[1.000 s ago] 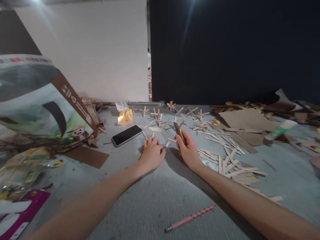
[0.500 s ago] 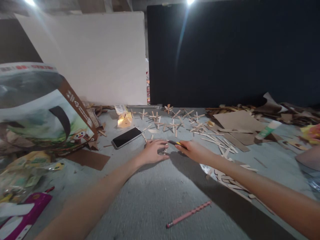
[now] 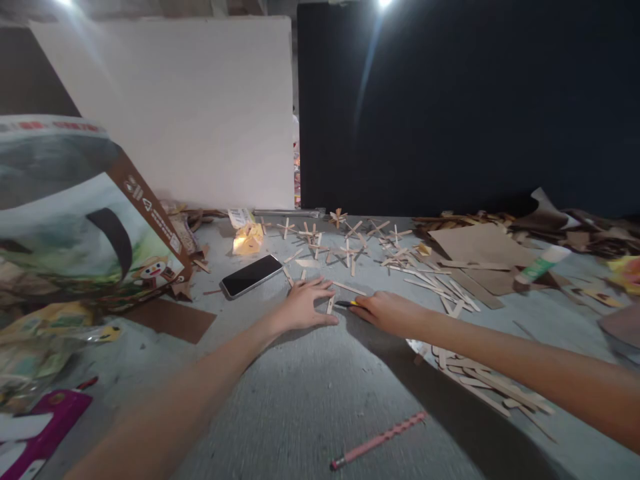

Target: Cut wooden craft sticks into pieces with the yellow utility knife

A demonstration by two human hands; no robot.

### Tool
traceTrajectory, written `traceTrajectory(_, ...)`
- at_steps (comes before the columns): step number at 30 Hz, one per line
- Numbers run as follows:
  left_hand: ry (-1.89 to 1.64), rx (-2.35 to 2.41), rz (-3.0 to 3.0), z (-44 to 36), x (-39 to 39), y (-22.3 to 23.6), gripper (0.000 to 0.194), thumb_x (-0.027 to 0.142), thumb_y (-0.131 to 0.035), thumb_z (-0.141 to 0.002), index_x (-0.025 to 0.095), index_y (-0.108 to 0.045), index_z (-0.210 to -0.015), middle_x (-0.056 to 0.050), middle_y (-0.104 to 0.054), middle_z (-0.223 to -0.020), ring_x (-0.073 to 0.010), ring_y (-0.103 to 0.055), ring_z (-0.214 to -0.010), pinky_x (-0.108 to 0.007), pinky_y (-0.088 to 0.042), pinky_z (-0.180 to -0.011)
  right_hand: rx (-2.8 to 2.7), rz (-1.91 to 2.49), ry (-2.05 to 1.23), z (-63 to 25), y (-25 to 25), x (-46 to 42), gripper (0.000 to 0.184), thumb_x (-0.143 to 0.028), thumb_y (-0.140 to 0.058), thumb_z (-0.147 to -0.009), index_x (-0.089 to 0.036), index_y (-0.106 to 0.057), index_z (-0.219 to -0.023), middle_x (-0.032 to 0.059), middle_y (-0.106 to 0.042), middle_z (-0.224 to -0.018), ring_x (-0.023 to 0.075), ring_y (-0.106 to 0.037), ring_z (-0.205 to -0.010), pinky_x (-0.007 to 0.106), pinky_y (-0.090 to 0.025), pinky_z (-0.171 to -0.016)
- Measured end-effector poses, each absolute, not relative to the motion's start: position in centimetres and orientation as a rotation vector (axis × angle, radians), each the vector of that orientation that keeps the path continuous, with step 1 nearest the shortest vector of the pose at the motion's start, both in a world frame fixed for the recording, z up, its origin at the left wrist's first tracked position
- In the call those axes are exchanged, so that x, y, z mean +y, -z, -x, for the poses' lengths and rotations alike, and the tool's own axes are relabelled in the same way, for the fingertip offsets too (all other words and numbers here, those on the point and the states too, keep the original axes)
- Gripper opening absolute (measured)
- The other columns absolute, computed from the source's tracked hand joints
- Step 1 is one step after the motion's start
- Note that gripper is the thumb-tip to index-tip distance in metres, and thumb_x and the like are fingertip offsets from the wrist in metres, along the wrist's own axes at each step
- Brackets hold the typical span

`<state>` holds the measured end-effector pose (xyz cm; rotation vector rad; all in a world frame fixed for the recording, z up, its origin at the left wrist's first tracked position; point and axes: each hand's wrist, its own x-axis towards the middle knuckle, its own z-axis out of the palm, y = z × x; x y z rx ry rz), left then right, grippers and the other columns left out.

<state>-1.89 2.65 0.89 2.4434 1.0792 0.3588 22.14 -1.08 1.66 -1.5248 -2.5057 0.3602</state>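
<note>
My left hand (image 3: 303,305) rests on the grey tabletop, fingers spread and thumb apart. Between index finger and thumb lies a short wooden stick piece (image 3: 331,305); whether they touch it is unclear. My right hand (image 3: 387,312) is closed around a slim black-and-yellow craft knife (image 3: 354,304), its dark tip pointing left at the short piece. Just beyond the knife a longer wooden stick (image 3: 350,289) lies between my hands. Several star-like crossed sticks (image 3: 349,252) stand or lie farther back.
A phone (image 3: 251,276) lies left of my hands. Loose sticks (image 3: 480,380) and cardboard sheets (image 3: 483,247) spread at right, with a glue stick (image 3: 544,265). Nearer me is a pink pencil (image 3: 379,440). A large printed bag (image 3: 100,220) and a purple object (image 3: 47,427) occupy the left.
My right hand has drawn the knife slightly nearer, from beside my left fingertips down to the short piece. The longer stick beyond it now shows. My left hand stays about the same.
</note>
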Motion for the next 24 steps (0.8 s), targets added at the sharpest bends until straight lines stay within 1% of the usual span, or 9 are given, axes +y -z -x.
traceTrajectory(4, -0.369, 1.109, -2.450, 1.7, 2.6, -1.0, 0.081, 0.052, -0.078, -0.076, 0.023, -0.049, -0.147, -0.016, -0.037, -0.160, -0.0347, -0.027, -0.151, -0.056, -0.017, -0.121, -2.639, 1.644, -0.173, -22.1, -2.3, -1.9, 0.034, -0.041, -0.043, -0.103, -0.023, -0.066, -0.086, 0.0059, -0.065, -0.064, 0.0203, -0.062, -0.056, 0.030, -0.031, -0.055)
traceTrajectory(8, -0.404, 1.081, -2.467, 1.5, 2.5, -1.1, 0.072, 0.049, -0.079, -0.075, 0.024, -0.057, -0.139, -0.015, -0.044, -0.156, -0.0354, -0.034, -0.148, -0.056, -0.019, -0.120, -2.775, 1.582, 0.062, -22.1, -2.6, -3.5, 0.030, -0.041, -0.044, -0.103, -0.021, -0.065, -0.101, 0.0081, -0.070, -0.076, 0.0213, -0.066, -0.062, 0.029, -0.032, -0.055)
traceTrajectory(11, -0.530, 1.088, -2.426, 1.5, 2.3, -1.0, 0.068, 0.045, -0.084, -0.069, 0.022, -0.062, -0.129, -0.015, -0.053, -0.148, -0.0366, -0.044, -0.140, -0.055, -0.028, -0.115, -2.810, 1.461, 0.167, -22.3, -2.7, -4.1, 0.032, -0.045, -0.046, -0.102, -0.020, -0.066, -0.103, 0.0094, -0.068, -0.081, 0.0225, -0.066, -0.067, 0.030, -0.037, -0.057)
traceTrajectory(14, -0.715, 1.106, -2.349, 1.5, 2.2, -0.7, 0.068, 0.040, -0.088, -0.062, 0.022, -0.064, -0.123, -0.014, -0.063, -0.130, -0.0351, -0.054, -0.126, -0.050, -0.039, -0.106, -2.699, 1.381, 0.192, -22.5, -2.8, -2.8, 0.033, -0.047, -0.048, -0.101, -0.021, -0.067, -0.093, 0.0113, -0.067, -0.089, 0.0247, -0.064, -0.082, 0.033, -0.044, -0.068)
traceTrajectory(17, -0.848, 1.170, -2.175, 1.4, 2.1, -0.4, 0.070, 0.030, -0.084, -0.066, 0.022, -0.058, -0.130, -0.005, -0.068, -0.095, -0.0254, -0.064, -0.096, -0.039, -0.048, -0.088, -2.524, 1.431, 0.230, -22.2, -2.5, -0.4, 0.026, -0.037, -0.048, -0.101, -0.020, -0.067, -0.098, 0.0128, -0.064, -0.097, 0.0278, -0.060, -0.096, 0.038, -0.047, -0.081)
traceTrajectory(19, -0.866, 1.157, -2.060, 1.3, 2.1, -0.3, 0.069, 0.024, -0.078, -0.072, 0.023, -0.051, -0.136, 0.004, -0.061, -0.074, -0.0180, -0.061, -0.073, -0.031, -0.046, -0.074, -2.414, 1.482, 0.244, -21.6, -1.9, 1.0, 0.023, -0.034, -0.053, -0.099, -0.017, -0.067, -0.105, 0.0150, -0.063, -0.105, 0.0307, -0.056, -0.105, 0.042, -0.046, -0.090)
traceTrajectory(20, -0.867, 1.137, -2.024, 1.3, 2.1, -0.2, 0.070, 0.022, -0.075, -0.074, 0.023, -0.048, -0.138, 0.007, -0.057, -0.067, -0.0158, -0.058, -0.066, -0.028, -0.044, -0.069, -2.381, 1.518, 0.224, -21.1, -1.5, 1.6, 0.022, -0.033, -0.056, -0.097, -0.016, -0.067, -0.105, 0.0163, -0.062, -0.107, 0.0317, -0.054, -0.108, 0.044, -0.045, -0.094)
traceTrajectory(22, -0.888, 1.122, -1.995, 1.2, 2.2, -0.2, 0.070, 0.021, -0.073, -0.074, 0.022, -0.046, -0.140, 0.010, -0.053, -0.062, -0.0142, -0.054, -0.061, -0.026, -0.041, -0.065, -2.356, 1.606, 0.118, -20.2, -0.6, 2.2, 0.023, -0.031, -0.058, -0.095, -0.012, -0.068, -0.104, 0.0204, -0.061, -0.113, 0.0338, -0.052, -0.112, 0.045, -0.043, -0.097)
traceTrajectory(24, -0.915, 1.130, -1.991, 1.2, 2.3, -0.2, 0.070, 0.021, -0.073, -0.075, 0.021, -0.046, -0.139, 0.010, -0.054, -0.062, -0.0141, -0.054, -0.061, -0.026, -0.040, -0.064, -2.283, 1.717, -0.031, -19.4, 0.1, 2.5, 0.022, -0.028, -0.058, -0.095, -0.011, -0.068, -0.104, 0.0232, -0.060, -0.118, 0.0353, -0.051, -0.115, 0.045, -0.042, -0.095)
